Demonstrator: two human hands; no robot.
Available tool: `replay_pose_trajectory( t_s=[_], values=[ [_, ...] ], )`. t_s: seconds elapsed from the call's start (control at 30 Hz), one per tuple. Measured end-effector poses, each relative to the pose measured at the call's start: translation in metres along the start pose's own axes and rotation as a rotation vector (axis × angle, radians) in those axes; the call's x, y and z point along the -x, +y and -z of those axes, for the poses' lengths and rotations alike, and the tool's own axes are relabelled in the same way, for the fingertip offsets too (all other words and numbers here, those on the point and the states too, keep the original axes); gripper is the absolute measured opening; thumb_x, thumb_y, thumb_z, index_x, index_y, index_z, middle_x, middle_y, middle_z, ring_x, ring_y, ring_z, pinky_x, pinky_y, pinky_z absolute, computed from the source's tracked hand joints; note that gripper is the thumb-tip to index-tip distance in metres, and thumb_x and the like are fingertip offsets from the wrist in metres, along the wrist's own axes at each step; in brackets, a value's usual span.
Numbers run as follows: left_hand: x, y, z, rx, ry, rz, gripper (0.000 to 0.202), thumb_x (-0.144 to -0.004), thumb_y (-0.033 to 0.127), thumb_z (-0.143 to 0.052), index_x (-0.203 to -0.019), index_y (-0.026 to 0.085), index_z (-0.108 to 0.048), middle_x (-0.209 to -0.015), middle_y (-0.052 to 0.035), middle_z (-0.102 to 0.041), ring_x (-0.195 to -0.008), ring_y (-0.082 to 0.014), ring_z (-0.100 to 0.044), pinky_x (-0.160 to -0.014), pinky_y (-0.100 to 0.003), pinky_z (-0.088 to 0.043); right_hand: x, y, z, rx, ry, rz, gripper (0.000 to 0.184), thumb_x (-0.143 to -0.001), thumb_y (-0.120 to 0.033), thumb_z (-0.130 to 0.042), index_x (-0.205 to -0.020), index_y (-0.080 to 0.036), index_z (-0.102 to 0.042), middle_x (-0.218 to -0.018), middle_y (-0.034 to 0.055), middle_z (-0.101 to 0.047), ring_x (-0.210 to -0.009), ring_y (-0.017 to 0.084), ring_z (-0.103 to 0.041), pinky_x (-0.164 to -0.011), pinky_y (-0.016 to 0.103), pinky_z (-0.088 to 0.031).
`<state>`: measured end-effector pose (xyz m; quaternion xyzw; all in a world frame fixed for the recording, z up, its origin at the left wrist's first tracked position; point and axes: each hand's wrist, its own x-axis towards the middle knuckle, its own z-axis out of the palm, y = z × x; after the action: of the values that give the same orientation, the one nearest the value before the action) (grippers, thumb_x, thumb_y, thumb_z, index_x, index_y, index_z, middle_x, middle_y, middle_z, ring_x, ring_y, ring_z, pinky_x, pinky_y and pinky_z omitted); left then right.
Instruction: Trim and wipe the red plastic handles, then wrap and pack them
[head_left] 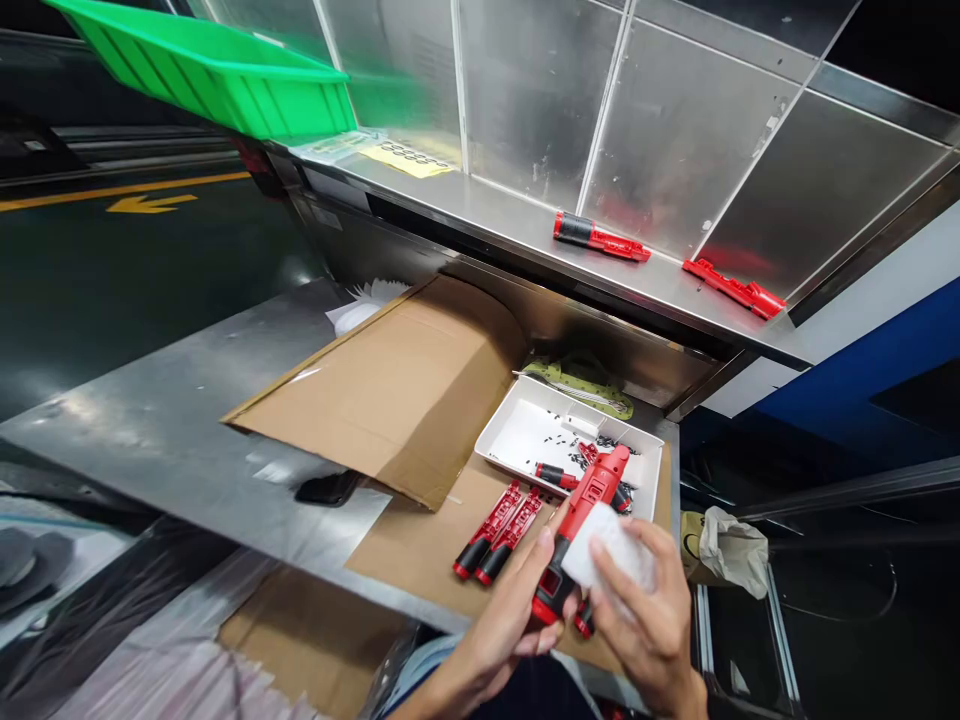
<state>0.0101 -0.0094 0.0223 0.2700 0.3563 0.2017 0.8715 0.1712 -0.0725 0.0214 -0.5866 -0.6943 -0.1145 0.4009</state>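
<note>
A red and black plastic tool housing (592,490) is in my left hand (517,610), whose fingers wrap round its black lower end. With my right hand (649,610) I grip a folded white cloth (611,548) and press it against the housing's right side. To the left, two similar red and black housing halves (499,530) lie side by side on a cardboard sheet. Behind the held housing stands a white tray (506,420) with small black parts in it. Another red and black piece (555,476) lies in the tray, partly hidden.
A large bent cardboard piece (390,380) covers the bench's middle, with a dark phone-like object (328,488) by its edge. Two more red parts, one black-banded (600,237) and one plain (735,288), rest on the metal ledge. A green bin (225,85) stands at the upper left.
</note>
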Motion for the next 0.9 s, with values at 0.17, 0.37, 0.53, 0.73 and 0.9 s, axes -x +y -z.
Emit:
replay_pose_trajectory(
  t_s=[0.17,0.37,0.53,0.73,0.9],
  values=[
    [-0.001,-0.002,0.002,-0.073,-0.002,-0.030,0.105,-0.072,0.084,-0.054,-0.155,0.027,-0.024,-0.056,0.0031,-0.056,-0.036,-0.0043,-0.034,-0.035,-0.014,-0.014,0.004,-0.002,-0.003,0.032,0.039,-0.018,0.042,-0.091,-0.014,-0.060,-0.131,-0.026,-0.062,-0.127,0.0147,-0.048,-0.114,0.029,-0.053,-0.082,0.047,-0.057],
    [0.001,-0.002,-0.001,-0.112,-0.001,-0.057,0.102,-0.074,0.085,-0.051,-0.154,0.026,-0.028,-0.058,0.0035,-0.055,-0.036,-0.0045,-0.033,-0.035,-0.015,-0.014,0.005,-0.001,-0.004,0.092,0.106,-0.022,0.047,-0.089,-0.016,-0.063,-0.134,-0.029,-0.060,-0.126,0.0125,-0.050,-0.112,0.027,-0.055,-0.082,0.043,-0.057],
    [0.004,-0.002,-0.005,-0.153,0.028,-0.104,0.099,-0.076,0.083,-0.049,-0.154,0.024,-0.030,-0.059,0.0030,-0.054,-0.040,-0.0067,-0.037,-0.036,-0.016,-0.016,0.006,-0.012,-0.010,0.050,0.124,-0.057,0.046,-0.090,-0.014,-0.059,-0.134,-0.030,-0.060,-0.126,0.0134,-0.050,-0.111,0.029,-0.055,-0.079,0.044,-0.056],
    [0.000,-0.006,-0.002,-0.239,0.053,-0.184,0.095,-0.077,0.082,-0.048,-0.150,0.022,-0.037,-0.059,0.0024,-0.052,-0.041,-0.0092,-0.040,-0.036,-0.019,-0.023,-0.002,-0.016,-0.016,0.054,0.171,-0.089,0.045,-0.092,-0.018,-0.058,-0.136,-0.029,-0.058,-0.128,0.0131,-0.048,-0.112,0.029,-0.054,-0.080,0.044,-0.055],
    [-0.002,-0.003,-0.004,-0.310,0.065,-0.246,0.084,-0.084,0.074,-0.048,-0.148,0.019,-0.043,-0.064,0.0000,-0.055,-0.046,-0.0106,-0.041,-0.040,-0.021,-0.032,-0.007,-0.016,-0.017,0.080,0.167,-0.137,0.045,-0.091,-0.016,-0.060,-0.135,-0.029,-0.059,-0.127,0.0130,-0.049,-0.112,0.029,-0.053,-0.084,0.048,-0.054]
  ],
)
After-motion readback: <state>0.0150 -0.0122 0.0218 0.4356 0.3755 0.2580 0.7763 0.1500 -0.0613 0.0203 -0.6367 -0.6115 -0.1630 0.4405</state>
